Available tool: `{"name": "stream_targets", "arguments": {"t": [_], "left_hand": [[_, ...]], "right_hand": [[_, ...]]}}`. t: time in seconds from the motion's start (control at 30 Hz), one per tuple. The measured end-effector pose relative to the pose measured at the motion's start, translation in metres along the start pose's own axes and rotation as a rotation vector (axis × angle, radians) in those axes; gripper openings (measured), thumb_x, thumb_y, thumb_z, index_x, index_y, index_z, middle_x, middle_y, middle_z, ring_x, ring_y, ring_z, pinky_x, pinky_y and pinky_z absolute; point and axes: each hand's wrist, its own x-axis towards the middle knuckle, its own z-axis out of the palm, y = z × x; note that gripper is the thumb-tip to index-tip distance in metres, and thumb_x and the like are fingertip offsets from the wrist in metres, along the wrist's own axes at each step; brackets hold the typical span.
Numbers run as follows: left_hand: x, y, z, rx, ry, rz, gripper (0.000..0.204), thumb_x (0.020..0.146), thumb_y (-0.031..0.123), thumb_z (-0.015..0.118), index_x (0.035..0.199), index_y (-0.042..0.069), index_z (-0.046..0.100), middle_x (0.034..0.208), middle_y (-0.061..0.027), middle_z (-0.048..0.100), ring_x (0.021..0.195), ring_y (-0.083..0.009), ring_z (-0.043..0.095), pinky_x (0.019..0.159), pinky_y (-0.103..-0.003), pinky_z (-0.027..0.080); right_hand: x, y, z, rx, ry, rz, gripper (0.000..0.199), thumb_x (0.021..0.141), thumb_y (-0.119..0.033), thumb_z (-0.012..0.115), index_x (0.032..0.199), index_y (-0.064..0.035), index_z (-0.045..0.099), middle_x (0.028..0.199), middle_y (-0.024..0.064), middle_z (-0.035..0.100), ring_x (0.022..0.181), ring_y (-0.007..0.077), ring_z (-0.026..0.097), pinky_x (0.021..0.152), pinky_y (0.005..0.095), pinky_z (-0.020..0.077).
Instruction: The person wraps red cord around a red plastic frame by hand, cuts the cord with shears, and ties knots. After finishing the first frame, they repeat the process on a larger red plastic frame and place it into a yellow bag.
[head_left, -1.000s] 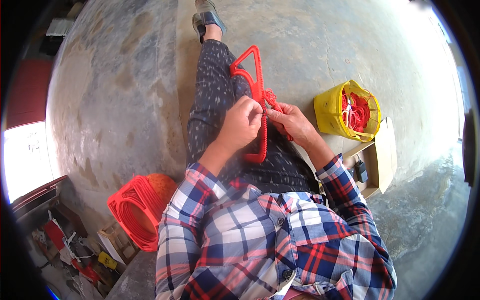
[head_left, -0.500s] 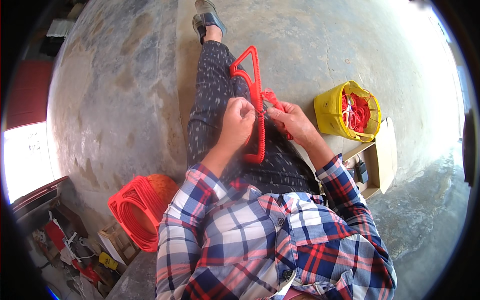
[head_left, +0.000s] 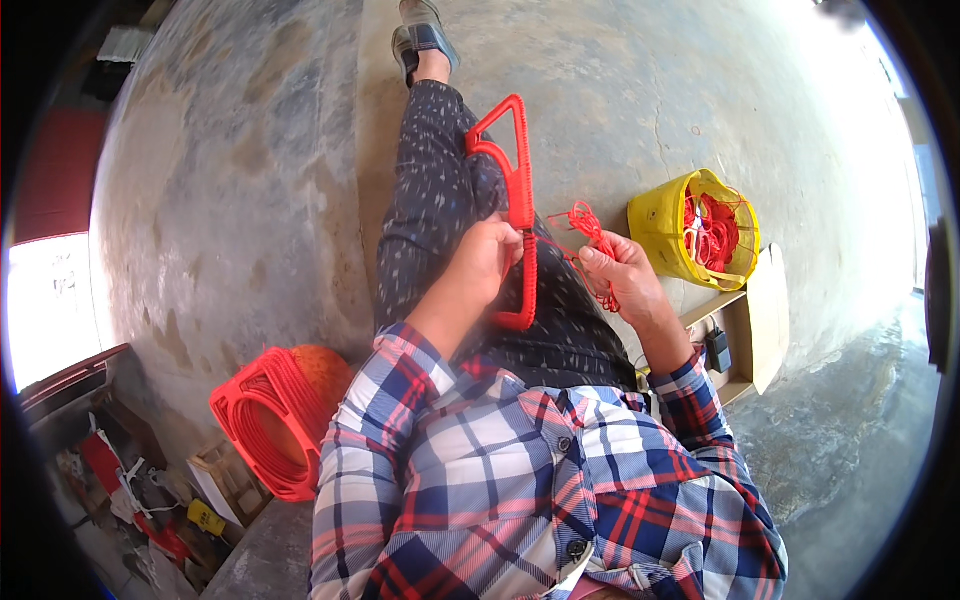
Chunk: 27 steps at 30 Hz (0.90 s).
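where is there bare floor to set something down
Bare floor lies left of the dark trousers, beyond the stacked red frames, and beyond the yellow bucket. It's crowded by the right hand: red cord, bucket and cardboard box.

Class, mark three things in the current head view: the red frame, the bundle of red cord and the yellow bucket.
Red frame [head_left: 521,200]: head view, on its thick middle stretch.
Bundle of red cord [head_left: 589,228]: head view, on its upper loops.
Yellow bucket [head_left: 656,226]: head view, on its outer wall.

Stained concrete floor [head_left: 590,90], yellow bucket [head_left: 657,222] on it, open cardboard box [head_left: 767,325] just beside
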Motion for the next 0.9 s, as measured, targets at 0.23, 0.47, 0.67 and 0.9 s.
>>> {"name": "stream_targets", "arguments": {"t": [0.23,0.47,0.67,0.9], "left_hand": [[0.004,0.0,-0.004,-0.024,-0.007,-0.027,0.026,0.069,0.0,0.049,0.092,0.007,0.058,0.076,-0.0011,0.058,0.064,-0.0149,0.052,0.065,-0.027,0.043],[0.002,-0.012,-0.007,0.096,0.019,0.048,0.025,0.069,0.001,0.052,0.093,0.006,0.058,0.077,-0.0007,0.058,0.068,-0.0126,0.053,0.065,-0.025,0.041],[-0.025,0.004,0.018,0.501,0.315,0.43,0.014,0.085,0.001,0.054,0.097,0.003,0.059,0.088,-0.0014,0.06,0.082,-0.0078,0.056,0.077,-0.022,0.045],[-0.062,0.034,0.066,0.524,0.029,0.371,0.017,0.09,0.017,0.066,0.1,0.003,0.065,0.067,0.004,0.052,0.056,-0.0051,0.044,0.05,-0.021,0.035]], "right_hand": [[-0.009,0.013,0.003,-0.003,-0.023,0.052,0.012,0.093,-0.019,0.063,0.088,-0.0081,0.059,0.065,-0.0092,0.042,0.052,0.0008,0.033,0.046,0.0194,0.0261],[-0.02,0.027,-0.008,-0.076,0.013,0.098,0.01,0.093,-0.02,0.062,0.095,-0.0098,0.062,0.066,-0.0116,0.041,0.052,0.0005,0.032,0.046,0.0196,0.0247],[0.003,0.005,-0.023,-0.015,0.164,-0.049,0.025,0.099,-0.028,0.048,0.099,-0.0045,0.057,0.058,-0.0038,0.04,0.046,0.0056,0.033,0.043,0.0222,0.0256],[0.018,-0.004,0.02,0.176,-0.28,0.025,0.039,0.098,-0.04,0.048,0.096,-0.005,0.065,0.071,0.0016,0.057,0.062,0.0114,0.053,0.049,0.0239,0.0385]]}}
